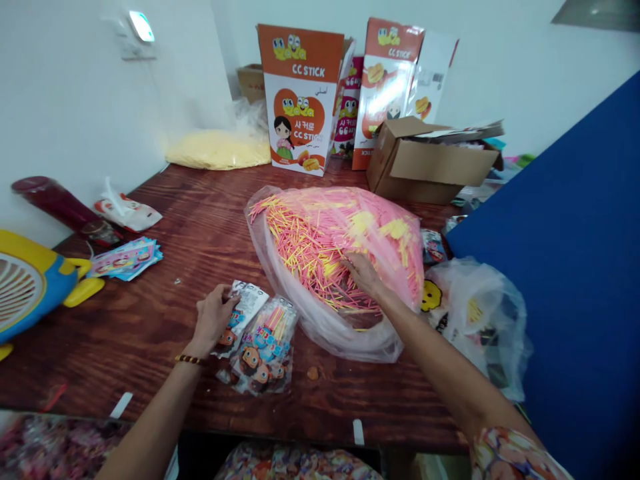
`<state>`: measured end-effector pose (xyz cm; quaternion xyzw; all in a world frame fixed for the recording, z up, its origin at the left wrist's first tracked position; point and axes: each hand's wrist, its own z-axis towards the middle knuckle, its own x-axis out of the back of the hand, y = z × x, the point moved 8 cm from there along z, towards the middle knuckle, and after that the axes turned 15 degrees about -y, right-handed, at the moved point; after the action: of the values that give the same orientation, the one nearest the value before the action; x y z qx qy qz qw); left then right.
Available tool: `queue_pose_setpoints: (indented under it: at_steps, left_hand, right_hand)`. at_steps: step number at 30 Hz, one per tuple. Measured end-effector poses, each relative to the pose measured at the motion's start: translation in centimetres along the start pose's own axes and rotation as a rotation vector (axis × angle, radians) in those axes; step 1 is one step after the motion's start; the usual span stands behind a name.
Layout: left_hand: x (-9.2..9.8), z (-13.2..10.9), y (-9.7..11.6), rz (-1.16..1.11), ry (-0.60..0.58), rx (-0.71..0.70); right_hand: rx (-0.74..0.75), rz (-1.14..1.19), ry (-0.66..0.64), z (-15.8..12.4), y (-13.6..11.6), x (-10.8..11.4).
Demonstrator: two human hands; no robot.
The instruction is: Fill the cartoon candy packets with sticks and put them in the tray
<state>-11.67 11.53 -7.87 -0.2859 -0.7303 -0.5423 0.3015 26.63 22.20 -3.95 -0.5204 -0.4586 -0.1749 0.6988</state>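
Observation:
A big clear plastic bag (320, 320) lies open on the brown wooden table (200, 220), filled with pink and yellow sticks (310, 233). My right hand (363, 273) reaches into the bag's mouth, fingers bent down among the sticks; what they grip is hidden. My left hand (213, 319) holds a small printed packet (245, 307) by its top edge, fingers curled on it. Beside it lies a second printed packet (265, 347) with a few sticks inside.
Orange-and-white CC STICK cartons (303, 93) and an open brown box (425, 160) stand at the back. A yellow bag (220, 148), a stack of flat packets (125, 259), a dark red bottle (60, 203), a blue-yellow fan (30, 283), a blue board (565, 253) and a crumpled plastic bag (475, 313) surround it.

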Motion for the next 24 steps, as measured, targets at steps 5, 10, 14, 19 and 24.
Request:
queue_pose_setpoints:
  at_steps: [5, 10, 14, 19, 24]
  left_hand:
    - [0.8, -0.4, 0.3, 0.097, 0.001, -0.015]
    - [2.3, -1.5, 6.2, 0.159, 0.155, -0.176]
    - [-1.0, -1.6, 14.1, -0.272, -0.084, -0.497]
    - [-5.4, -1.2, 21.8, -0.612, -0.303, -0.595]
    - [-7.1, -0.4, 24.6, -0.578, -0.283, -0.670]
  right_hand:
    - [-0.086, 0.564, 0.026, -1.7, -0.4, -0.5]
    - [-0.073, 0.912, -0.045, -3.1, -1.7, -1.4]
    - [-0.057, 1.144, -0.115, -4.1, -2.8, -2.2]
    - [0.010, 1.165, -0.207, -5.2, -4.8, -2.8]
    - [0.012, 1.259, -0.196, -5.8, -5.3, -4.1]
